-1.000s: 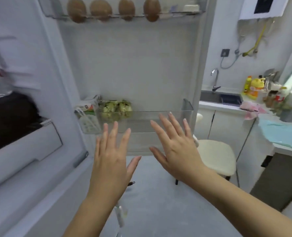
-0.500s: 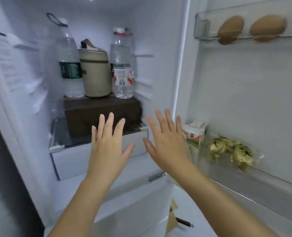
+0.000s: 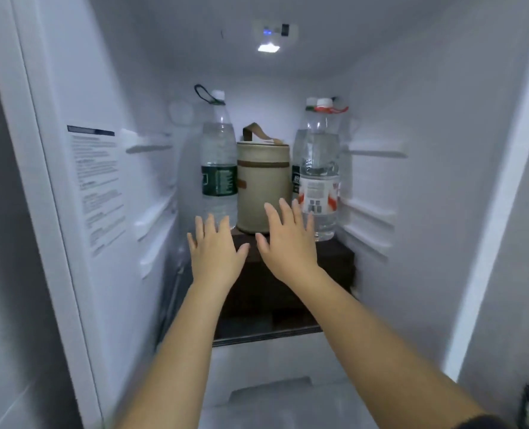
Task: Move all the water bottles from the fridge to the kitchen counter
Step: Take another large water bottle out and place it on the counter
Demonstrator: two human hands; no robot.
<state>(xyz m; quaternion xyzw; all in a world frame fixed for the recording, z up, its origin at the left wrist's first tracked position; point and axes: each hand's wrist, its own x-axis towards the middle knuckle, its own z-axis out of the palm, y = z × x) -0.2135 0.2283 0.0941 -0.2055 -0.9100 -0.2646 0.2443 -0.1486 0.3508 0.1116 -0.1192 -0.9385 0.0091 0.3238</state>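
Reaching into the open fridge (image 3: 108, 181), the person holds both hands out flat and empty, palms down, fingers spread apart and clamped on nothing. The left hand (image 3: 215, 250) hangs in front of the green-label bottle (image 3: 219, 168), and the right hand (image 3: 289, 243) sits just before the beige bag (image 3: 262, 184), its fingertips near the foot of the red-label bottle (image 3: 319, 181). Neither hand touches anything. All the bottles stand upright on a dark box (image 3: 334, 261) that raises them to easy arm height, and they flank the bag: one to its left, the red-label one to its right, with a third bottle (image 3: 299, 156) half hidden behind that one, only its cap and shoulder showing. That crowding probably explains the spread fingers, which look ready to wrap a wide, round body. My guess is that the two front bottles are the first targets, since nothing blocks them, while the rear one will come free once the red-label bottle is out. No bottle has left the fridge as far as this view shows, and the counter is out of sight. Condensation may make the plastic slippery, so a grip low on the body, below the label, seems wiser than a pinch at the neck. The bag stands close enough that a careless pull could knock it.
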